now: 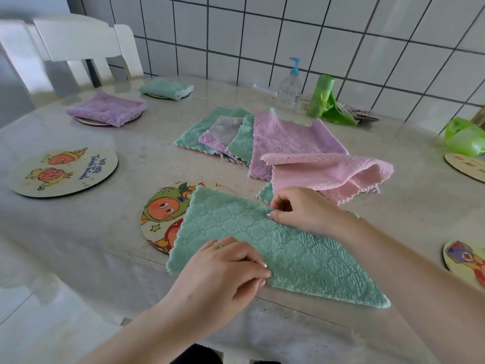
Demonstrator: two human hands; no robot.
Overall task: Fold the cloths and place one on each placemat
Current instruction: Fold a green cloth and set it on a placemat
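A teal cloth [288, 248] lies spread in front of me, its far left corner overlapping a round cartoon placemat [160, 214]. My left hand [223, 269] pinches the cloth's near edge. My right hand [301, 208] pinches its far edge. A pile of unfolded cloths [262, 137] in teal, grey, lilac and pink lies behind. A folded lilac cloth [107, 109] and a folded teal cloth [165, 88] each sit on a placemat at the far left. One bare placemat [63, 172] lies at left.
Two more placemats show at the right edge, one far [467, 164] and one near [464, 261]. A pump bottle [290, 88], a green bag roll [321, 95] and a green bag [464, 140] stand by the tiled wall. A white chair [78, 43] is at the far left.
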